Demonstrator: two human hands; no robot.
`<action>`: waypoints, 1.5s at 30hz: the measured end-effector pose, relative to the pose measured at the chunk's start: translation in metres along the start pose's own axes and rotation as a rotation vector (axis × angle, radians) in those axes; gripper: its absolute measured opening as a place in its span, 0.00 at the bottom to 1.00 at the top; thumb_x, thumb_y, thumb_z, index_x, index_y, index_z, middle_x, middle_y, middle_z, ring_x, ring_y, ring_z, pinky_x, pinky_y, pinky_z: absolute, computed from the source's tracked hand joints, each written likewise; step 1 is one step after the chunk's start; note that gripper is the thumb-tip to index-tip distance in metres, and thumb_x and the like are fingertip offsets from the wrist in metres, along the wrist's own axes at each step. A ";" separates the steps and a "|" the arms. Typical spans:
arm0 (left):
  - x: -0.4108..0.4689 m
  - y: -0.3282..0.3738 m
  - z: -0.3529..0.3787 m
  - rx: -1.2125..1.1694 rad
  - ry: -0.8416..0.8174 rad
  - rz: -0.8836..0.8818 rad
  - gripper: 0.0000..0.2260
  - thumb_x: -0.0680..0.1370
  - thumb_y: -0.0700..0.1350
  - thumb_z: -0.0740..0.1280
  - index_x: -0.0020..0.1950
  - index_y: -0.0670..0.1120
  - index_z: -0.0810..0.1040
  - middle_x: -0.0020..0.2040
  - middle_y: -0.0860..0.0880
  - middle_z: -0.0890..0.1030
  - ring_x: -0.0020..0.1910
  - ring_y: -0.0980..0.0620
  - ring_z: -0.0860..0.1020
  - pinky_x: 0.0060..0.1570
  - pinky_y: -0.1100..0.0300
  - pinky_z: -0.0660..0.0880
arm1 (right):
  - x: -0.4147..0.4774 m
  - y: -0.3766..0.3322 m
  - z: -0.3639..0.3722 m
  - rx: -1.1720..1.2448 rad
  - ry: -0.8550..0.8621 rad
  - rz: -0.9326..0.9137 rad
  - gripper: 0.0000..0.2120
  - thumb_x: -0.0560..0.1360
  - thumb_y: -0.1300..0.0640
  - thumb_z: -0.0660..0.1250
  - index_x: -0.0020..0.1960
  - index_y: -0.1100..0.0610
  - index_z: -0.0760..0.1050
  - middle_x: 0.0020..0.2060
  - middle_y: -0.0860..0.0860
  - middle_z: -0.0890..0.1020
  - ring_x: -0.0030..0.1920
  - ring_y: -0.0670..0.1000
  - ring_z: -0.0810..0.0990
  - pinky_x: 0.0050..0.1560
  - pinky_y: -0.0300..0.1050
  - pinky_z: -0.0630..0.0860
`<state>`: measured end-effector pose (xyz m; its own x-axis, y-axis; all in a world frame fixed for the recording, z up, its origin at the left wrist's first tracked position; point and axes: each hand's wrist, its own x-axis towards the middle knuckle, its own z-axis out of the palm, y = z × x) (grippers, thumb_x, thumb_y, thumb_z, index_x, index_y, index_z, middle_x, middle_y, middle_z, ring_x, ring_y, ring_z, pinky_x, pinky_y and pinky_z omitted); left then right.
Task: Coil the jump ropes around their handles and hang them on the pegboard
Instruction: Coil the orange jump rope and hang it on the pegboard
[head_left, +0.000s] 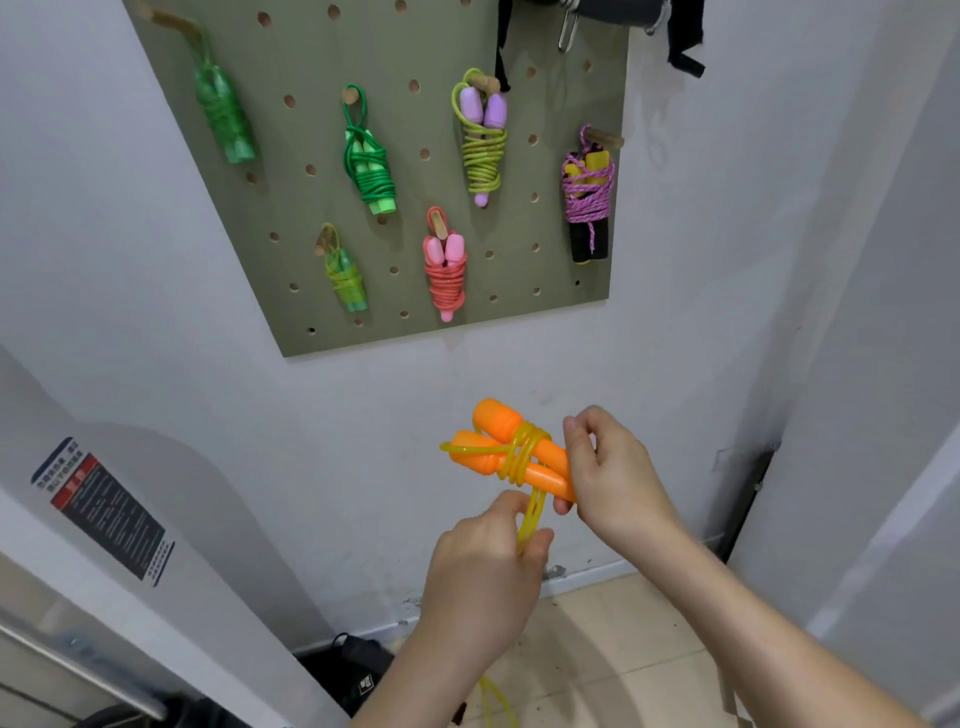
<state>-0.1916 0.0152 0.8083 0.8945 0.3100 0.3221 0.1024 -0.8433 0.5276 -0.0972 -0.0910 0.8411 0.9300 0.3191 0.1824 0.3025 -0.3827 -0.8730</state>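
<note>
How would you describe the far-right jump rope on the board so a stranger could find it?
Find the olive pegboard on the white wall. At its right edge a jump rope hangs from a wooden peg. It alone has black handles and a purple cord.

Single view: head-worn wide-angle camera, facing a white wall (363, 441) close ahead and pitched slightly down. The pegboard (291, 208) takes the far upper left to centre and looks skewed by the lens. Forearms run up from the bottom edge. The left hand (488, 566) and right hand (613, 467) sit near, at lower centre. Tiled floor (623, 634) shows at bottom right.
</note>
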 end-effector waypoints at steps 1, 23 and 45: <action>-0.001 0.000 -0.001 0.154 0.022 0.070 0.07 0.77 0.50 0.65 0.53 0.51 0.71 0.27 0.50 0.70 0.33 0.48 0.77 0.34 0.56 0.70 | 0.004 -0.001 -0.002 -0.021 0.027 -0.022 0.13 0.82 0.50 0.53 0.41 0.53 0.65 0.26 0.53 0.79 0.24 0.48 0.78 0.32 0.49 0.74; 0.047 0.007 -0.095 0.497 -0.178 0.801 0.12 0.77 0.53 0.60 0.38 0.50 0.78 0.30 0.54 0.74 0.28 0.52 0.75 0.25 0.64 0.64 | -0.008 -0.050 -0.044 -0.599 -0.336 -0.409 0.21 0.80 0.42 0.57 0.32 0.52 0.64 0.27 0.48 0.70 0.28 0.47 0.68 0.31 0.46 0.63; 0.020 0.041 -0.019 -1.091 -0.060 -0.343 0.11 0.82 0.42 0.59 0.41 0.44 0.73 0.26 0.46 0.70 0.20 0.54 0.60 0.23 0.63 0.56 | 0.004 -0.040 -0.021 0.862 0.090 0.134 0.23 0.81 0.49 0.59 0.32 0.62 0.68 0.20 0.53 0.65 0.16 0.48 0.60 0.19 0.32 0.58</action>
<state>-0.1780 -0.0049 0.8508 0.9149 0.4037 0.0073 -0.0613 0.1210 0.9908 -0.1014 -0.0926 0.8863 0.9703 0.2351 0.0566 -0.0403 0.3878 -0.9209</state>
